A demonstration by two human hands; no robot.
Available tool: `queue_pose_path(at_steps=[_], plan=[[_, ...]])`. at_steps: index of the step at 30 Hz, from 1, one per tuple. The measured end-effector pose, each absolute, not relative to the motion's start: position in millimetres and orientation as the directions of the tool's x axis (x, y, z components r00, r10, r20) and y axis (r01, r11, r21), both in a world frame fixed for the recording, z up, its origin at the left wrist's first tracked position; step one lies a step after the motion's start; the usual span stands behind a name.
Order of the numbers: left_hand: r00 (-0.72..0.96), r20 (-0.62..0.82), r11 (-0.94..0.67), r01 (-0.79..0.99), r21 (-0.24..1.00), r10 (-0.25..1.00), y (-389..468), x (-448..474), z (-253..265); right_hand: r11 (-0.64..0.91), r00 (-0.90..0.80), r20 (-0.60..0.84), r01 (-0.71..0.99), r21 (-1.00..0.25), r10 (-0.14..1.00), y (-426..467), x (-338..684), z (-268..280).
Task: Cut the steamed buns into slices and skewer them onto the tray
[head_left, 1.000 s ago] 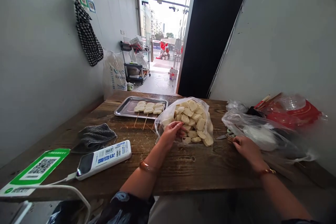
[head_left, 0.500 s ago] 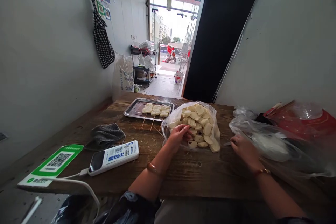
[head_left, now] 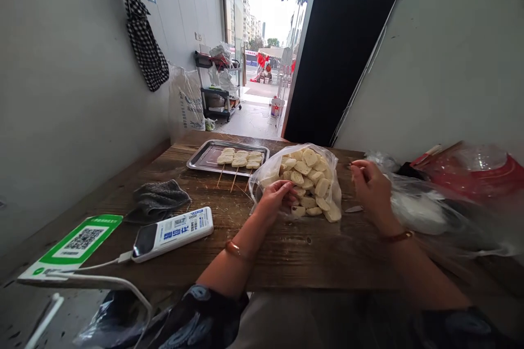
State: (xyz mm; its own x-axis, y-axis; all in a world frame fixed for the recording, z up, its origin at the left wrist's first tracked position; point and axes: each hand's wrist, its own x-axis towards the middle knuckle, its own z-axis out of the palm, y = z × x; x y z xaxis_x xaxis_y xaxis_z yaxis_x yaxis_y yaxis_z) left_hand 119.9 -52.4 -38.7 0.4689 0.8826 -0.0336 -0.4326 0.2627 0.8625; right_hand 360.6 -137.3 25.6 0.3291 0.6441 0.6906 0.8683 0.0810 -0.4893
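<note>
My left hand [head_left: 279, 198] is closed in a pinch at the left front of an open clear plastic bag [head_left: 265, 173]. Whatever its fingers hold, if anything, is too small to make out. Pale bread-like slices [head_left: 314, 177] fill the bag, some spilling out at its front. Right of the bag, my right hand [head_left: 371, 196] is raised above the table, thumb and forefinger pinched together; a tiny dark speck shows at their tips. Below it a small knife blade [head_left: 354, 209] lies on the wood. A metal tray [head_left: 200, 161] bears several skewered slices [head_left: 239, 158], their sticks pointing towards me.
On the left of the wooden table [head_left: 262, 262] are a grey cloth [head_left: 160, 199], a white power bank [head_left: 184, 232] with a cable, and a green QR code card [head_left: 77, 242]. Crumpled plastic bags [head_left: 421, 210] and a red package [head_left: 470, 169] lie at the right.
My right hand has lifted from the table beside the knife, leaving it lying there. My left hand stays by the bag. The whole view has tilted slightly down.
</note>
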Motion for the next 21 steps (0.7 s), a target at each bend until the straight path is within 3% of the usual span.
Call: queue_pose_path(at_steps=[3,7,11,21], plan=[[0.364,-0.047,0.224,-0.463,0.858,0.930,-48.7,119.7,-37.0,0.205,0.120,0.573,0.859,-0.470,0.810,-143.8,317.0,18.3],[0.285,-0.073,0.211,-0.490,0.846,0.956,-45.4,117.2,-32.5,0.316,-0.119,0.406,0.829,-0.462,0.906,-146.3,270.8,-22.9],[0.272,-0.087,0.210,-0.469,0.858,0.958,-45.7,116.2,-30.2,0.322,-0.151,0.361,0.817,-0.478,0.920,-137.8,256.4,-46.5],[0.259,-0.080,0.192,-0.444,0.875,0.963,-42.7,115.6,-33.6,0.363,-0.128,0.405,0.727,-0.583,0.905,-116.0,263.2,-29.7]])
